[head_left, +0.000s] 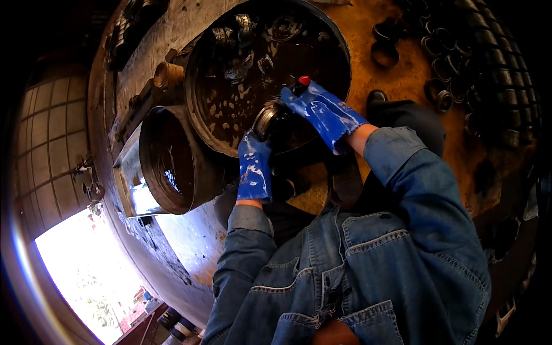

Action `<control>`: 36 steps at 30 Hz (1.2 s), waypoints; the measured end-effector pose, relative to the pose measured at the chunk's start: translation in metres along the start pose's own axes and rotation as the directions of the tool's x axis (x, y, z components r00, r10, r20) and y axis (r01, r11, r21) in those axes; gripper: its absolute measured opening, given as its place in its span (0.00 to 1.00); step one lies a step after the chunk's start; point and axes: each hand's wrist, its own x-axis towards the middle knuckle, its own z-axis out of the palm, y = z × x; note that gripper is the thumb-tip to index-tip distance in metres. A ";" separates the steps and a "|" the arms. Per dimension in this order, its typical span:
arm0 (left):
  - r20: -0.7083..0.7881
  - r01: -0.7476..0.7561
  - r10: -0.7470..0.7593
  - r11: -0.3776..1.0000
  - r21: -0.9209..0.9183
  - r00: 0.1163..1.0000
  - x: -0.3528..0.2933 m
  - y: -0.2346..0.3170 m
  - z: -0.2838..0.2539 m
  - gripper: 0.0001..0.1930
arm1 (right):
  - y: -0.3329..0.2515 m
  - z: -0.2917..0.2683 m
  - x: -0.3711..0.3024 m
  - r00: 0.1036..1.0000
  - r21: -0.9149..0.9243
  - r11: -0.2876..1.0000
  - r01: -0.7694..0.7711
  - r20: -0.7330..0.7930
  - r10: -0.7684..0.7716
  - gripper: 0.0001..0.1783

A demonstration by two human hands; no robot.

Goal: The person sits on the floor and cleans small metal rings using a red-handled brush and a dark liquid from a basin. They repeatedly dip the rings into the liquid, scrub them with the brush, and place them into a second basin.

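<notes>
My left hand, in a blue rubber glove, is closed on the lower left edge of a shiny metal ring and holds it tilted over a large round tub. My right hand, gloved the same way, is closed round a black-handled tool with a red end. The tool's working end is close to the ring; whether it touches cannot be made out. Dark liquid with pale foam patches fills the tub, and several wet metal parts lie at its far left.
Left of the tub stands a smaller round metal container. A rusty cylinder sits by the tub's left rim. Several dark metal rings lie on the brown floor at right, beside stacked rows of cylindrical parts. My shoe is near the tub's right side.
</notes>
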 end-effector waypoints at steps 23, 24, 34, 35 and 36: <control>-0.069 -0.049 0.065 0.974 0.221 0.995 -0.011 0.024 -0.022 0.37 | -0.040 -0.032 -0.013 0.991 -0.040 0.992 -0.117 -0.066 0.114 0.19; -0.050 -0.047 0.059 0.978 0.203 0.997 -0.010 0.029 -0.023 0.37 | -0.017 -0.022 0.003 0.994 0.315 0.949 0.017 0.095 -0.050 0.20; -0.056 -0.038 0.044 0.994 0.100 0.997 -0.014 0.026 -0.022 0.27 | 0.002 0.016 0.006 0.988 -0.060 0.988 0.142 0.069 -0.138 0.21; -0.049 -0.069 0.077 0.987 0.142 0.996 -0.005 0.025 -0.017 0.25 | 0.022 0.013 0.019 0.997 0.034 0.997 0.074 0.007 -0.074 0.23; -0.015 -0.082 0.083 0.994 0.074 0.996 0.000 0.030 -0.019 0.26 | 0.042 0.010 0.032 0.999 0.137 0.990 0.017 -0.054 -0.010 0.26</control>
